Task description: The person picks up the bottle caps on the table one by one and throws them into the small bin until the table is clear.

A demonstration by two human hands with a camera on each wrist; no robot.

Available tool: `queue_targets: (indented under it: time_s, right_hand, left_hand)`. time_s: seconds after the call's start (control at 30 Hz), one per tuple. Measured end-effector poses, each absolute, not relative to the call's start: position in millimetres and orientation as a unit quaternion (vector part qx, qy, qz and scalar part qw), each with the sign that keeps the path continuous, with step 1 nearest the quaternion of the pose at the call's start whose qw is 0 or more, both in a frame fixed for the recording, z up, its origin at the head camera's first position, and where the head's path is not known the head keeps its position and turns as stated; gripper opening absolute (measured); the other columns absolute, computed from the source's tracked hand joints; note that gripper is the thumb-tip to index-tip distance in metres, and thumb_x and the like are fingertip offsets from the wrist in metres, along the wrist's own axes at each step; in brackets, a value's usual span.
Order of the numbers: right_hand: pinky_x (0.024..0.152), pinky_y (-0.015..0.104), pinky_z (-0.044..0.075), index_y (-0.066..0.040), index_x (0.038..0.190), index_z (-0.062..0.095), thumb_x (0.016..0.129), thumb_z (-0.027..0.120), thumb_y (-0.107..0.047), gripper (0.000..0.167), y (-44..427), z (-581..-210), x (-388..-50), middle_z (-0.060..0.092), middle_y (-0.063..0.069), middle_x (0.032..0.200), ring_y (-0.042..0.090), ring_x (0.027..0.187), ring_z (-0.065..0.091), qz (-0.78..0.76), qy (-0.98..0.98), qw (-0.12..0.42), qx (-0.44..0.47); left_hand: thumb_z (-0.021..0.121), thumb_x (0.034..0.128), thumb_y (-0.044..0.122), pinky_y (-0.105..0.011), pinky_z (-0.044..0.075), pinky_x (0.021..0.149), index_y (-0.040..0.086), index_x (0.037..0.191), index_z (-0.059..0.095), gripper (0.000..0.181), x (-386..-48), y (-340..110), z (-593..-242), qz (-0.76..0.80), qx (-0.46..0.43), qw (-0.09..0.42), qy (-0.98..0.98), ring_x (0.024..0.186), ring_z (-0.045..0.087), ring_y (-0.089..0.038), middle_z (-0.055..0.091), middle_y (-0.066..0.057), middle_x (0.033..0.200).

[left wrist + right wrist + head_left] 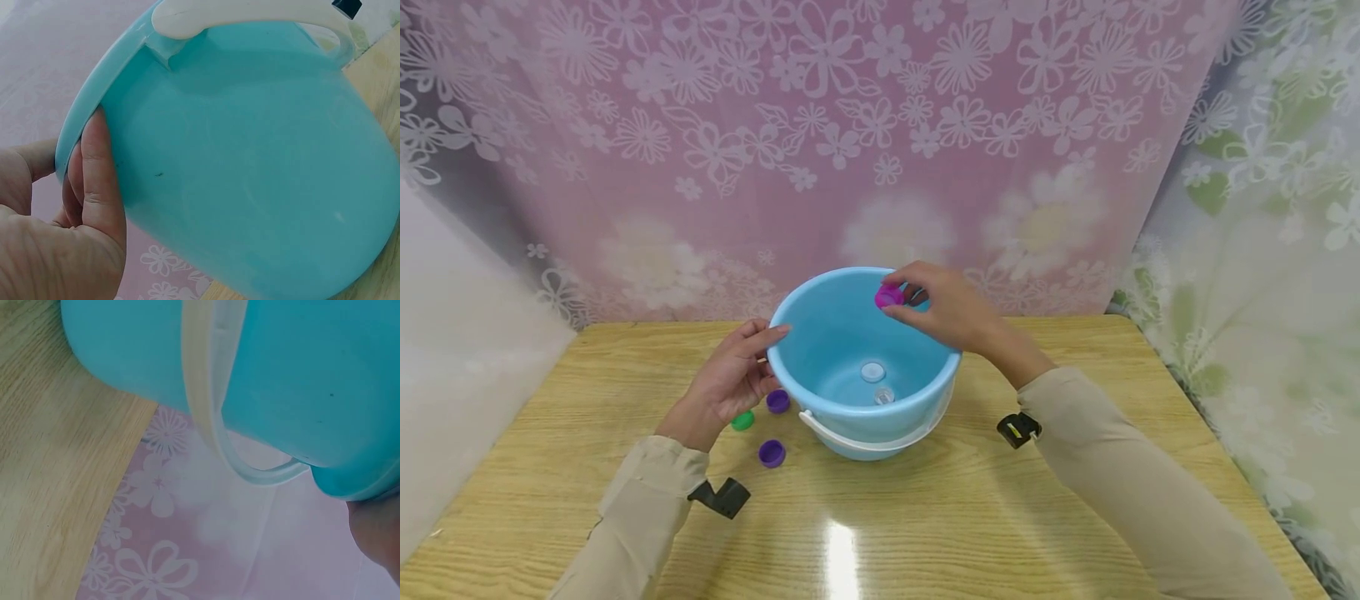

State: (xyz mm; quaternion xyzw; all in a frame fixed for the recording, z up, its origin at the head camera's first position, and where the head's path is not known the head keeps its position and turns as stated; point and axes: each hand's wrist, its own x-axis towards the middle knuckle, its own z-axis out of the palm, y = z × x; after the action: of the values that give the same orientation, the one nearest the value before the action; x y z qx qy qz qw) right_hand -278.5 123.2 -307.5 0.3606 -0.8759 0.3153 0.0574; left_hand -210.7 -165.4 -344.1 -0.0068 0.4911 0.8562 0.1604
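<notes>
A light blue bucket stands upright on the table, its white handle hanging down at the near side. My left hand grips the rim at the left, thumb inside and fingers against the outer wall, as the left wrist view also shows. Over the bucket's right side, my right hand pinches a magenta bottle cap between thumb and fingers. On the bucket's floor lie a whitish round cap and a small clear round piece. In the right wrist view only a bit of the right hand shows by the rim.
Left of the bucket lie two purple caps and a green cap, partly behind the left hand. The wooden table ends at a pink flowered curtain behind. A pale flowered cloth hangs at the right.
</notes>
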Motion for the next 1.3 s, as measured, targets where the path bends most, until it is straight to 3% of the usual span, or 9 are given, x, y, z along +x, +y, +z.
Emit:
queue_targets:
  time_s: [0.2, 0.47, 0.7, 1.3]
  right_hand:
    - [0.085, 0.033, 0.053, -0.009, 0.125, 0.061, 0.09, 0.069, -0.028, 0.04, 121.0, -307.9, -277.5, 0.059, 0.0, 0.111, 0.014, 0.097, 0.058, 0.273, -0.881, 0.051, 0.383]
    - [0.083, 0.035, 0.053, -0.01, 0.121, 0.062, 0.09, 0.07, -0.021, 0.034, 117.8, -306.5, -276.8, 0.059, 0.001, 0.109, 0.019, 0.095, 0.058, 0.252, -0.885, 0.034, 0.389]
    - [0.079, 0.03, 0.051, -0.01, 0.121, 0.062, 0.09, 0.069, -0.022, 0.034, 115.1, -306.3, -278.2, 0.058, 0.001, 0.109, 0.02, 0.094, 0.057, 0.233, -0.891, 0.027, 0.39]
    - [0.082, 0.034, 0.05, -0.007, 0.124, 0.061, 0.091, 0.068, -0.022, 0.037, 115.1, -305.4, -276.6, 0.058, 0.007, 0.11, 0.019, 0.096, 0.056, 0.244, -0.891, 0.031, 0.382]
  left_hand:
    - [0.062, 0.0952, 0.018, -0.022, 0.053, 0.047, 0.01, 0.093, 0.042, 0.022, -210.9, -165.3, -344.2, 0.859, -0.008, 0.163, 0.485, 0.053, 0.062, -0.015, 0.056, -0.009, 0.083]
    - [0.062, 0.0948, 0.018, -0.021, 0.053, 0.047, 0.01, 0.096, 0.042, 0.022, -210.3, -166.3, -343.8, 0.857, -0.012, 0.166, 0.487, 0.053, 0.062, -0.014, 0.057, -0.009, 0.083]
    - [0.062, 0.0954, 0.018, -0.022, 0.054, 0.048, 0.009, 0.098, 0.041, 0.023, -209.9, -168.5, -344.0, 0.859, -0.014, 0.165, 0.484, 0.055, 0.063, -0.015, 0.057, -0.009, 0.085]
    - [0.062, 0.0952, 0.018, -0.022, 0.054, 0.048, 0.009, 0.098, 0.04, 0.024, -209.0, -168.8, -343.6, 0.861, -0.01, 0.166, 0.481, 0.055, 0.064, -0.015, 0.058, -0.009, 0.083]
